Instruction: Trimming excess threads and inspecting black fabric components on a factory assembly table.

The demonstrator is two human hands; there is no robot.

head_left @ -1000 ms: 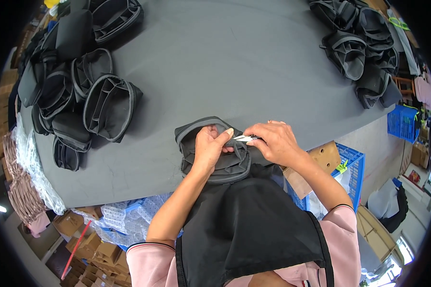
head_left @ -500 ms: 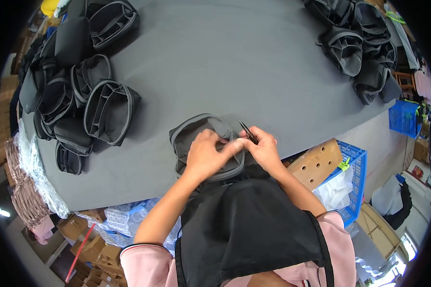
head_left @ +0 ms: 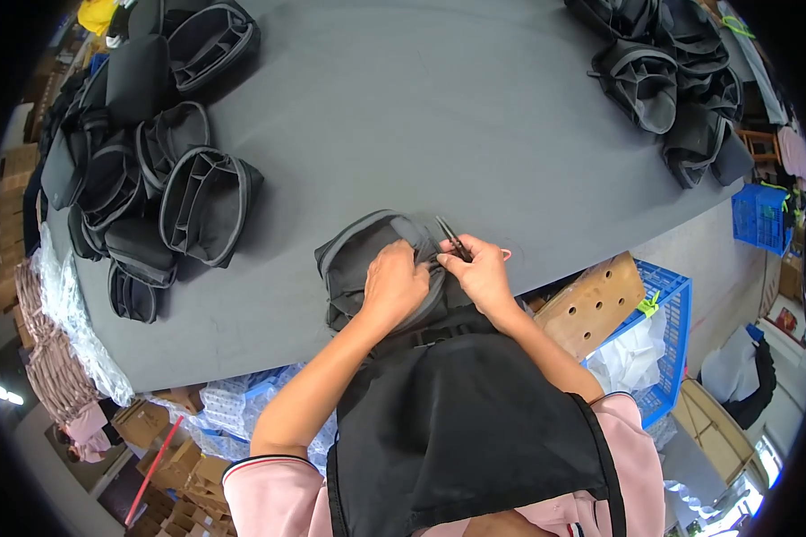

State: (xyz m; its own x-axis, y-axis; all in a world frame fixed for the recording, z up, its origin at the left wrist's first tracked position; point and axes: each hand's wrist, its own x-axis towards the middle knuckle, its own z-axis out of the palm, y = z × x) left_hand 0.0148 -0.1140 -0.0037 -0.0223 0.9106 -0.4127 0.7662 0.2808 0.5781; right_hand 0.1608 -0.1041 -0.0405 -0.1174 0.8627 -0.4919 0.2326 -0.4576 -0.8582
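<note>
A black zippered pouch (head_left: 345,259) with a grey-edged opening lies on the table's near edge, its mouth facing up. My left hand (head_left: 396,285) reaches into the opening, fingers curled and pinching the fabric near its right side; the fingertips are partly hidden. At the pouch's right rim, my right hand (head_left: 479,273) is closed around small dark thread snips (head_left: 452,236), whose pointed tips stick out up and to the left. Its thumb and fingertips also touch the rim, close to my left fingers.
Similar black pouches (head_left: 208,208) are heaped at the table's left, and more (head_left: 640,85) at the far right. Below the right edge stands a blue crate (head_left: 676,345) with a holed brown board (head_left: 591,304). Bubble wrap (head_left: 233,412) and cardboard boxes (head_left: 184,461) lie lower left.
My left hand has drawn its thumb in and turned more into the pouch. My right hand has shifted slightly left with the snips, and the pouch's right rim is pulled inward.
</note>
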